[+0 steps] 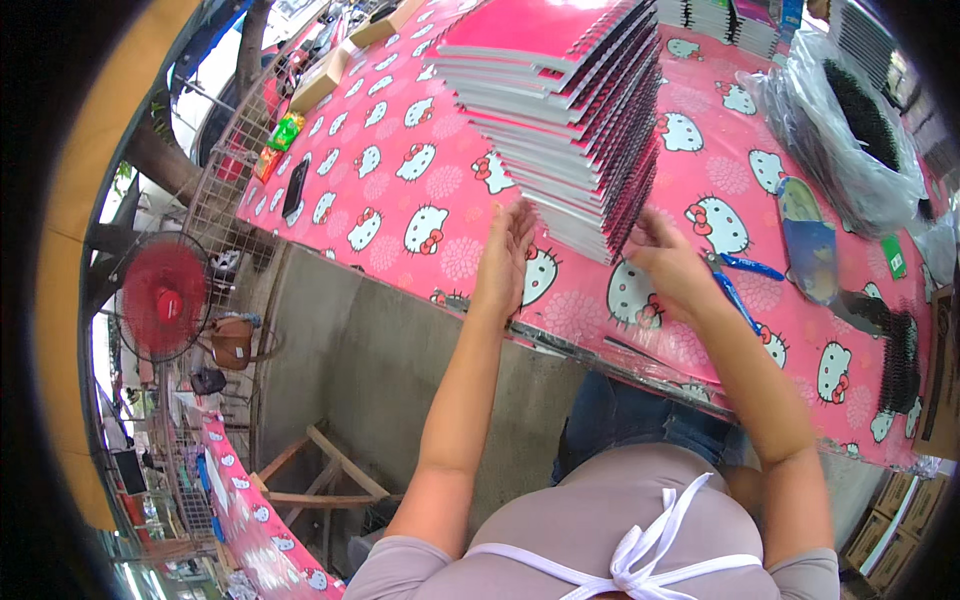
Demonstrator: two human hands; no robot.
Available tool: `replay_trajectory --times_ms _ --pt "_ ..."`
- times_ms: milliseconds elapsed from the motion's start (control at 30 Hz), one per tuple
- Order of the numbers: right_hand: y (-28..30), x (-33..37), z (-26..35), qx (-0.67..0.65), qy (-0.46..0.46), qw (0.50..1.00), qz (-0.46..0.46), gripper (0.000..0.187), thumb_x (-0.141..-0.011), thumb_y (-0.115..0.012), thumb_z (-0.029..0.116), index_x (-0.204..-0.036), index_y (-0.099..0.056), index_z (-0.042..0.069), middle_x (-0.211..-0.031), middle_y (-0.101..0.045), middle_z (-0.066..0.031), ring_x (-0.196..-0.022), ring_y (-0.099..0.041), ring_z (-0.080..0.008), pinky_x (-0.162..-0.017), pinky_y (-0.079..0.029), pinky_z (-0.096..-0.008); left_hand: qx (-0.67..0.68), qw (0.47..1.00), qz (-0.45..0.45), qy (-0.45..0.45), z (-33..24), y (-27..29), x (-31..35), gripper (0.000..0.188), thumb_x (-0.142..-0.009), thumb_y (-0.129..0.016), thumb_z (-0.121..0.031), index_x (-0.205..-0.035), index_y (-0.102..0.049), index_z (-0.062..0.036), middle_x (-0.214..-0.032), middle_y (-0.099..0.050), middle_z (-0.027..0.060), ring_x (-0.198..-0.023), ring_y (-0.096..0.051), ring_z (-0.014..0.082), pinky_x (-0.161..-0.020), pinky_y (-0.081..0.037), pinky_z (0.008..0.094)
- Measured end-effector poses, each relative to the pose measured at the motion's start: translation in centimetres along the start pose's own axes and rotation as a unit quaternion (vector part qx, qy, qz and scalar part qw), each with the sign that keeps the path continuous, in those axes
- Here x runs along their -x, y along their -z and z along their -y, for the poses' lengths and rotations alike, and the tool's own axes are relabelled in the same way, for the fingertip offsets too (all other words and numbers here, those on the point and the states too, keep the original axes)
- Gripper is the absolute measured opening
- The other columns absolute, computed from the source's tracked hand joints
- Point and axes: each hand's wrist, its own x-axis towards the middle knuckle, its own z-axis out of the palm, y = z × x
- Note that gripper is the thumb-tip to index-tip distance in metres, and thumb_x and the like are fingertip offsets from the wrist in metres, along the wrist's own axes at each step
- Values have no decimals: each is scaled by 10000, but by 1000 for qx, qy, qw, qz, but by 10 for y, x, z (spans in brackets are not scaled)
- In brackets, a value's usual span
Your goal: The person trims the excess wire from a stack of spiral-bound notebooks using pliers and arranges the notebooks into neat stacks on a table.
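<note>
A tall stack of spiral-bound notebooks (560,130) with pink covers and black wire bindings stands on the pink cartoon-cat tablecloth (440,180). My left hand (508,250) is at the stack's lower left side, palm toward it, fingers stretched out. At its lower right corner is my right hand (668,262), fingers apart and partly hidden by the bindings. Whether either hand presses on the stack I cannot tell. Just right of my right hand lie blue-handled pliers (738,285), their handles spread.
On the right are a clear plastic bag (840,140) of black binding coils, a blue worn curved piece (808,240) and loose black coils (900,360). More notebooks (735,25) stand at the back. A black phone (295,188) lies near the left edge; a red fan (165,300) stands beyond.
</note>
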Motion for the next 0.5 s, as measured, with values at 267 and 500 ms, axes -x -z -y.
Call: replay_trajectory --times_ms 267,500 --pt "0 -21 10 250 -4 968 -2 467 -745 -494 -140 -1201 -462 -48 -1078 -570 -64 -967 -532 -140 -820 -432 -266 -49 997 47 37 7 -14 -6 816 -977 -281 -587 -1481 -96 28 -1472 -280 146 -1355 -278 228 -1146 -141 347" --pt "25 -59 25 217 -24 972 89 494 -762 -419 -158 -1236 -529 -67 -1032 -646 -127 -928 -603 -168 -788 -480 -285 -58 993 105 -12 22 -43 33 803 -977 -319 -551 -1492 -41 0 -1554 -115 150 -1424 -143 252 -1165 -99 363"
